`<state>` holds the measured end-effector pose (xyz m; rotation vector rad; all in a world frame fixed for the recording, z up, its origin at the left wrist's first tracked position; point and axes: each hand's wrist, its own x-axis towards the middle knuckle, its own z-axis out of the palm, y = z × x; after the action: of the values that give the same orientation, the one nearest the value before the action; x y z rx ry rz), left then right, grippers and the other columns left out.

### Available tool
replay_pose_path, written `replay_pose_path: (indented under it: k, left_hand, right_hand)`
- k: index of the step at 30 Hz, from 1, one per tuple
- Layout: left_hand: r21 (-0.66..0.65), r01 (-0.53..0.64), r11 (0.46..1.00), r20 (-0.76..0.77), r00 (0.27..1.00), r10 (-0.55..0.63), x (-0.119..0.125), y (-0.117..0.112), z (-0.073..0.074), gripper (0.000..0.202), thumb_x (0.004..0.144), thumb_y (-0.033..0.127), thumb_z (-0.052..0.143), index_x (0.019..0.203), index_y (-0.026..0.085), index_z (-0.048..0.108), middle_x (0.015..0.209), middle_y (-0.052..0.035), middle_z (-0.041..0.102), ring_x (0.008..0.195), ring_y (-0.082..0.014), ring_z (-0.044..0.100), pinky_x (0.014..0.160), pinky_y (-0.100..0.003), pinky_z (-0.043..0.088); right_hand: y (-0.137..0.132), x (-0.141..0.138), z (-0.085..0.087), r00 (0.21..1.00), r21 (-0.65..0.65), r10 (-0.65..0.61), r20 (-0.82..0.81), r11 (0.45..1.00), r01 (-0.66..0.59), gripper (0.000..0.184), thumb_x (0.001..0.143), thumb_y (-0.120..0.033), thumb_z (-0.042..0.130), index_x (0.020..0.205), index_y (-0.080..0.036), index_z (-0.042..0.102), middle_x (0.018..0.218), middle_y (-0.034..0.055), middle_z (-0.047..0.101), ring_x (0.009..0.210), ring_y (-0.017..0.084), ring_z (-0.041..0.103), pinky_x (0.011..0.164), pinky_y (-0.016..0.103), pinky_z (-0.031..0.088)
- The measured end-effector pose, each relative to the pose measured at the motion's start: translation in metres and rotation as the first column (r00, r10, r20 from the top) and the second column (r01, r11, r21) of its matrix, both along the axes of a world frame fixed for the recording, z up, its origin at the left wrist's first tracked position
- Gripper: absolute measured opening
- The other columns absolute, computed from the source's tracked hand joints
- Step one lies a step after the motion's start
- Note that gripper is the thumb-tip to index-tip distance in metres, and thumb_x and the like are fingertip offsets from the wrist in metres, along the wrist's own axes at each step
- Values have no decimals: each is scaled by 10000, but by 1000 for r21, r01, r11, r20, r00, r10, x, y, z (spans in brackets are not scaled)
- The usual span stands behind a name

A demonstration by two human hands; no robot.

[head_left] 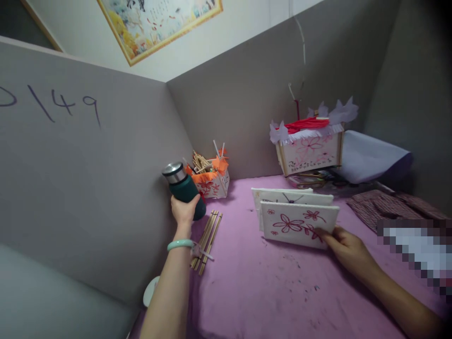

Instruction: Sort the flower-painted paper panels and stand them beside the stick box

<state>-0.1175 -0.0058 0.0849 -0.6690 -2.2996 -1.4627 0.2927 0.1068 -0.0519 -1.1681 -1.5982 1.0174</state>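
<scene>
My left hand (184, 209) is wrapped round a dark green bottle (186, 192) with a silver lid, tilted a little to the left by the grey partition. In my right hand (344, 242) are several white panels (300, 226) held on edge over the cloth; the front one bears red flower drawings, and one behind it shows dark lines. Several thin wooden sticks with dark bands (211, 242) lie on the cloth just right of my left wrist. Behind the bottle stands a small drawn-on box (215, 187) with orange paper trim and wooden sticks in it.
A pink cloth (243, 287) covers the table, with dark specks on it. Grey partitions (226, 117) enclose it. At the back right are a flower-drawn box (310, 150) holding red cord, a pale sheet (374, 155) and checked fabric (384, 207). A white round object (151, 292) sits lower left.
</scene>
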Motion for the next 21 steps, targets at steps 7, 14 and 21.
replay_pose_path:
  k: [7,14,21]
  left_hand:
    - [-75,-141,987,45,988,145,-2,2,-37,885,507,473,798,1205,47,459,1167,-263,576,1118,-375,550,914,-468,452]
    - [-125,-176,976,25,983,180,-5,7,-52,1023,521,487,789,1291,-23,349,1221,-305,502,1188,-410,468,976,-507,395]
    - [147,-80,986,-259,959,117,56,-6,-44,850,704,364,669,1380,40,269,1396,-264,300,1340,-365,238,1093,-513,204]
  right_hand:
    - [3,0,-4,997,-67,81,-20,994,-82,426,728,-542,569,935,-182,667,988,88,706,943,302,624,817,366,489]
    - [2,-2,-1,984,-72,155,-93,984,-162,456,763,-499,545,1021,-135,641,1012,99,693,970,291,612,845,370,483]
    - [1,-5,3,973,-67,188,-133,978,-198,428,779,-473,538,1014,-128,632,988,100,694,960,274,608,849,372,477]
